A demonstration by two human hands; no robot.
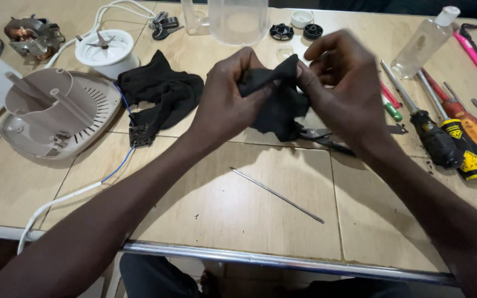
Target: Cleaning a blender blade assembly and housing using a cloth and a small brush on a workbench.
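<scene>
Beige laminate tabletop [249,198] with a metal edge is serving as a workbench, where a person's left hand [230,102] and right hand [342,91] are both pinching shut on a crumpled black cloth [277,107], holding it just above the surface. Beneath it, dark pliers [321,136] are lying flat. A thin steel rod [277,195] is resting nearer the edge, screwdrivers [443,138] to the right, a grey plastic appliance base [56,113] to the left.

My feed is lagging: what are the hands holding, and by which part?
Both the left hand and right hand pinch a black cloth by its upper edge.
</scene>
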